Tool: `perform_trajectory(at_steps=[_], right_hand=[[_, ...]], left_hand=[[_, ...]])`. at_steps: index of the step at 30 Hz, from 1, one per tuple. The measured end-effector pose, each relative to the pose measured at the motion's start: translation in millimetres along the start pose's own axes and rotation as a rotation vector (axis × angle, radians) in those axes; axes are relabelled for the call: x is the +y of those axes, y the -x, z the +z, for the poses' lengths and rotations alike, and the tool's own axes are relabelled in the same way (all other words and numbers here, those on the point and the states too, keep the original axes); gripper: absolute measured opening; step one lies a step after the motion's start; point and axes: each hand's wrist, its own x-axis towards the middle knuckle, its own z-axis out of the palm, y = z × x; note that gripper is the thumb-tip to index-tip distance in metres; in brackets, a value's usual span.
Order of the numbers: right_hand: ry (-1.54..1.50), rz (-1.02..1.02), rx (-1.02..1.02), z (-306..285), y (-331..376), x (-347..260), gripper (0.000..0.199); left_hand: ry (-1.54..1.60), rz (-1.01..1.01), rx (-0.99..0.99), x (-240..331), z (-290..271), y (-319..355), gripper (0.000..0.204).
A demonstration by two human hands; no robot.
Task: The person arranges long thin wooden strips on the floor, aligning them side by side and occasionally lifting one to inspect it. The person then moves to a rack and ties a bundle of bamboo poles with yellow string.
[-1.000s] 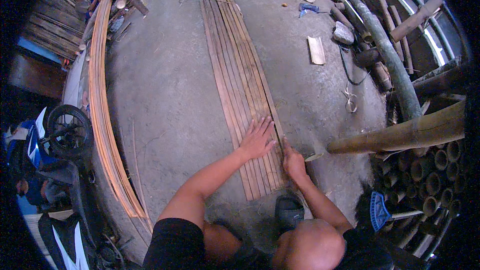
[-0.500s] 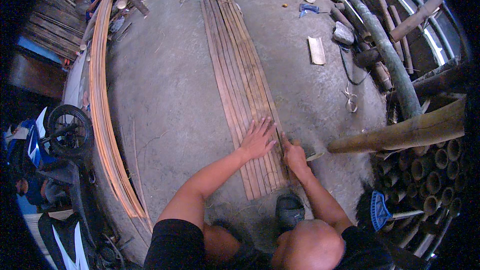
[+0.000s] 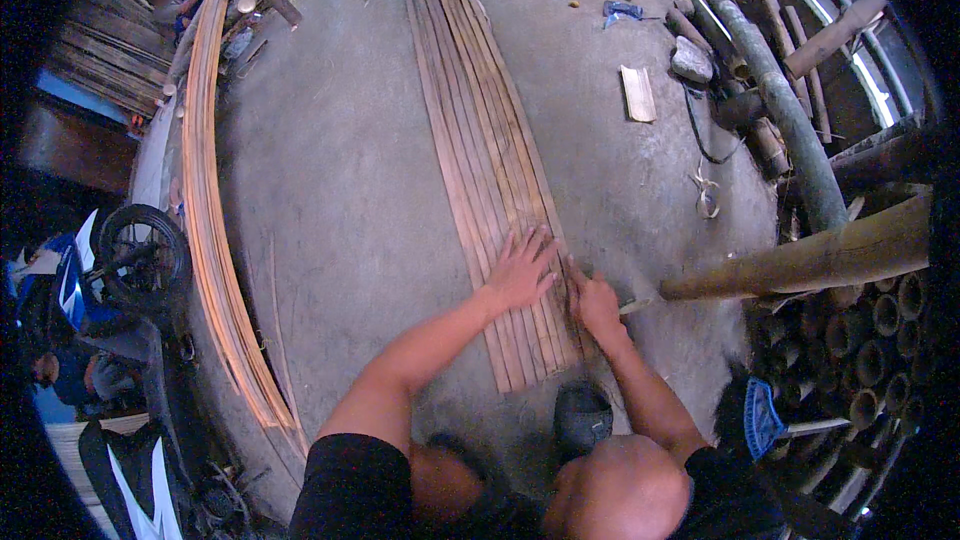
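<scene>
Okay, your left hand (image 3: 522, 265) lies palm down on the bamboo slats (image 3: 474, 125), fingers apart and pointing up along them. Your right hand (image 3: 597, 302) is low at their right edge, index finger stretched forward, the other fingers curled; can't tell what they are clamped on, if anything. A pale narrow piece (image 3: 632, 307) shows just right of that hand, too small to identify. The slats lie side by side in a long row on the concrete floor (image 3: 330, 170), running from near your knee (image 3: 625, 490) up to the top edge. A black sandal (image 3: 582, 415) is just below their near end.

On your left, a curved bundle of orange-edged slats (image 3: 200, 140) runs lengthwise, with a motorbike wheel (image 3: 145, 252) beside it. On your right: thick bamboo pole (image 3: 800, 262), stacked bamboo tubes (image 3: 868, 362) with ends facing you, blue broom head (image 3: 762, 418). Farther up that side, a pale bamboo piece (image 3: 638, 94) lies near a grey stone (image 3: 692, 60). Another person (image 3: 183, 12) is at upper left.
</scene>
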Motion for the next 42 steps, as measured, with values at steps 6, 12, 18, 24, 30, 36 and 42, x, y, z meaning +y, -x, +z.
perform_trajectory(at_steps=[6, 12, 18, 24, 30, 36, 42], right_hand=[[-0.055, -0.006, 0.078, -6, 4, -7, 0.048], [-0.043, 0.01, -0.023, -9, -1, -3, 0.052], [-0.07, 0.008, -0.024, -13, 0, -5, 0.052], [-0.079, 0.049, -0.04, -19, -2, -19, 0.062], [-0.077, 0.094, -0.097, -29, 4, -19, 0.063], [-0.02, 0.008, 0.03, -3, 2, -9, 0.066], [0.022, 0.021, 0.047, -7, 6, -8, 0.066]], left_hand=[[-0.024, 0.024, 0.033, -1, 1, 3, 0.066], [-0.046, 0.028, -0.005, 0, -3, 2, 0.067], [0.043, 0.004, -0.11, 0, -16, 0, 0.068], [0.116, -0.323, 0.182, -56, -5, 25, 0.059], [0.106, -0.774, 0.201, -68, -25, 60, 0.053], [0.514, -0.892, 0.221, -103, 3, 64, 0.051], [0.542, -0.982, 0.113, -91, -22, 43, 0.039]])
